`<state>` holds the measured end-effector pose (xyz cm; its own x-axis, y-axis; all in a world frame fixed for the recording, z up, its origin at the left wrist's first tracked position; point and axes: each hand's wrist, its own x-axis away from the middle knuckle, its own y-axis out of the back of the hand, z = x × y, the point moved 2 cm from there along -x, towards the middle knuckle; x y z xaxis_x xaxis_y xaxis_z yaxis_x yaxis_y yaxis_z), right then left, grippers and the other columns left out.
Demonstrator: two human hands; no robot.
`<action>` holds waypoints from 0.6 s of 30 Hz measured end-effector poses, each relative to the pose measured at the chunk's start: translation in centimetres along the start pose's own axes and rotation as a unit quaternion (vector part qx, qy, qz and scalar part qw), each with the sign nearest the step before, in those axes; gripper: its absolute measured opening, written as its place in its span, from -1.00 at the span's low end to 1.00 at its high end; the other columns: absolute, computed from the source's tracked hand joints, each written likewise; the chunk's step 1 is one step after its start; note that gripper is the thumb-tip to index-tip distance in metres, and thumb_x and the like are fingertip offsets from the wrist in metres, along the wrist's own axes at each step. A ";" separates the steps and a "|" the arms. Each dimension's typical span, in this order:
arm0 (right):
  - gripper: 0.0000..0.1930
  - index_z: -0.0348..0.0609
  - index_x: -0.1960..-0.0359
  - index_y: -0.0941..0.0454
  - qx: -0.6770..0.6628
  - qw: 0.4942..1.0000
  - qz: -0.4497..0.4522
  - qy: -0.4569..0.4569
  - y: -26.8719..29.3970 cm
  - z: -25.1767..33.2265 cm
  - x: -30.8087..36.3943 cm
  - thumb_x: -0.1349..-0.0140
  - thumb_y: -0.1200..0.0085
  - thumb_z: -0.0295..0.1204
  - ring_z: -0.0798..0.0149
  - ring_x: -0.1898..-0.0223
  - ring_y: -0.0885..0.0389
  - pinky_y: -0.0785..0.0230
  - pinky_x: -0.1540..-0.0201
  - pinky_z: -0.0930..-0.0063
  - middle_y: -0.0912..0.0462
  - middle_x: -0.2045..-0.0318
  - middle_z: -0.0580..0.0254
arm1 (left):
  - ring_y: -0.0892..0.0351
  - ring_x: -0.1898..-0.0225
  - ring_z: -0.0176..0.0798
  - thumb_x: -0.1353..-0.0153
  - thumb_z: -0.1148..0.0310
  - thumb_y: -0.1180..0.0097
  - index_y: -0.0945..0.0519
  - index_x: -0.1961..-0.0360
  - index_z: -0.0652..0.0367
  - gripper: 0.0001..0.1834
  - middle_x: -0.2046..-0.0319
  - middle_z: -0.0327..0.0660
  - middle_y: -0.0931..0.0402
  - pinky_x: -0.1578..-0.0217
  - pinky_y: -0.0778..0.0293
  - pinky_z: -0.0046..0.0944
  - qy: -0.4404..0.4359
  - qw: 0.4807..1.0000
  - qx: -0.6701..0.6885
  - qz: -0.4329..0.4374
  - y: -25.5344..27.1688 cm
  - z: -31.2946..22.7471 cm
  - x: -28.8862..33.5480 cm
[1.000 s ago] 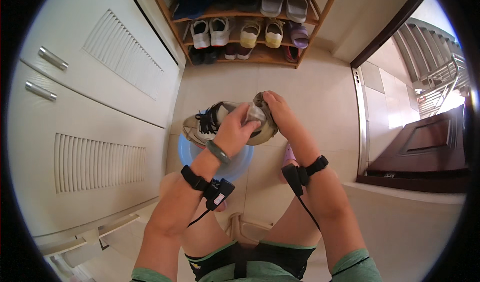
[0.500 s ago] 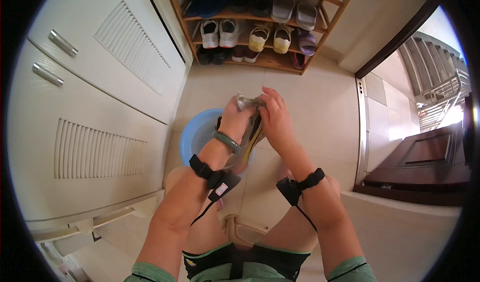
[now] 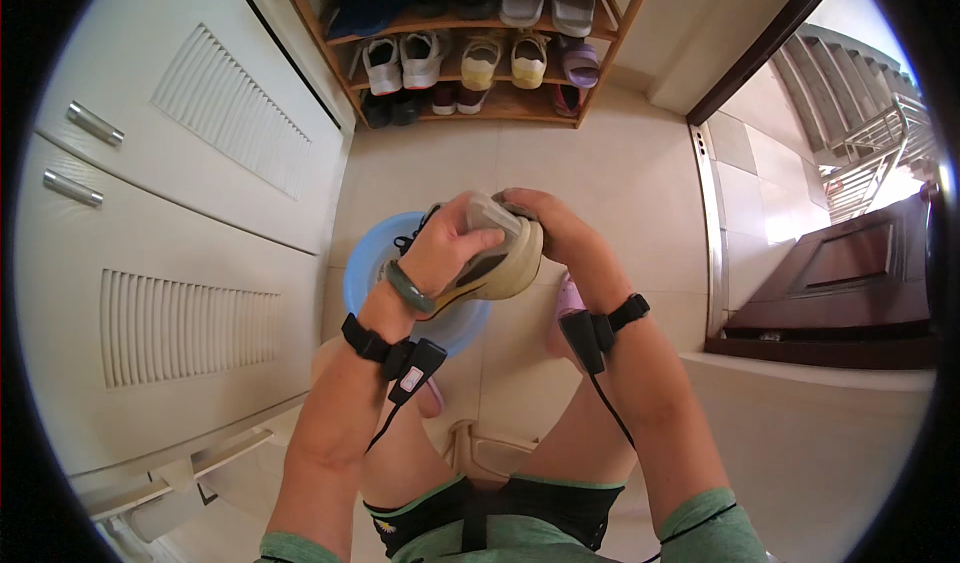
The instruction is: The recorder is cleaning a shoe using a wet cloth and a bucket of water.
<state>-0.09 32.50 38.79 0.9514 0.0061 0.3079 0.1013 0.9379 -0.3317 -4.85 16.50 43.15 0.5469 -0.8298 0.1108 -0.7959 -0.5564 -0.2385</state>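
Observation:
A shoe (image 3: 510, 271) with a pale yellow sole edge and dark grey inside is held up over the right side of a light blue basin (image 3: 358, 275). My left hand (image 3: 440, 248) is closed round its left side, with the thumb laid over a pale grey part (image 3: 490, 219) near the top, whose kind I cannot make out. At the shoe's far right end my right hand (image 3: 550, 225) is closed on it, fingers bent over the edge and partly hidden. Dark laces (image 3: 408, 241) show beside my left hand, above the basin's rim.
Ahead stands a wooden shoe rack (image 3: 545, 106) with several pairs of shoes and slippers. White louvred cabinet doors (image 3: 190, 273) run along the left. On the right, a dark door (image 3: 830, 268) opens toward stairs (image 3: 820, 93). A pink slipper (image 3: 562, 328) is on the floor.
The shoe has turned from a narrow edge-on position to show its side and opening. My right hand has shifted along its end. The view has swung slightly.

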 end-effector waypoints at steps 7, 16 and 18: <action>-0.74 -0.23 0.12 -0.43 0.058 0.959 -0.249 0.120 -0.7 0.9 0.0 -0.33 0.19 -0.32 0.36 0.22 -0.53 -0.37 0.17 0.56 -0.57 0.27 0.27 | -0.54 0.23 -0.24 -0.16 0.50 -0.01 -0.43 0.11 0.27 -0.75 0.22 -0.17 -0.53 0.15 -0.46 -0.29 0.032 0.968 0.164 -0.187 1.8 1.7 -1.5; -0.64 -0.19 -0.08 -0.29 0.368 0.858 -0.150 0.325 -5.1 1.2 2.6 -0.22 0.18 -0.52 -0.07 -0.13 -0.29 -0.20 -0.13 0.28 -0.25 -0.13 -0.13 | -0.48 0.07 -0.16 -0.32 0.31 0.17 -0.41 0.00 0.24 -0.69 0.08 -0.15 -0.49 0.00 -0.40 -0.09 0.155 0.882 0.402 -0.191 4.3 3.2 -1.7; -0.62 -0.22 -0.08 -0.28 0.359 0.866 -0.158 0.311 -5.1 1.3 2.2 -0.19 0.16 -0.55 -0.15 -0.13 -0.26 -0.16 -0.16 0.26 -0.22 -0.16 -0.15 | -0.48 0.06 -0.17 -0.32 0.30 0.16 -0.40 -0.01 0.22 -0.69 0.07 -0.16 -0.48 0.00 -0.39 -0.10 0.150 0.886 0.407 -0.166 4.2 3.2 -1.5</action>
<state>1.17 28.20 42.29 0.9043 -0.2694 -0.3312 0.3910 0.8341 0.3892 -8.16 15.58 38.94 0.5248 -0.6687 0.5267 -0.0871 -0.6576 -0.7483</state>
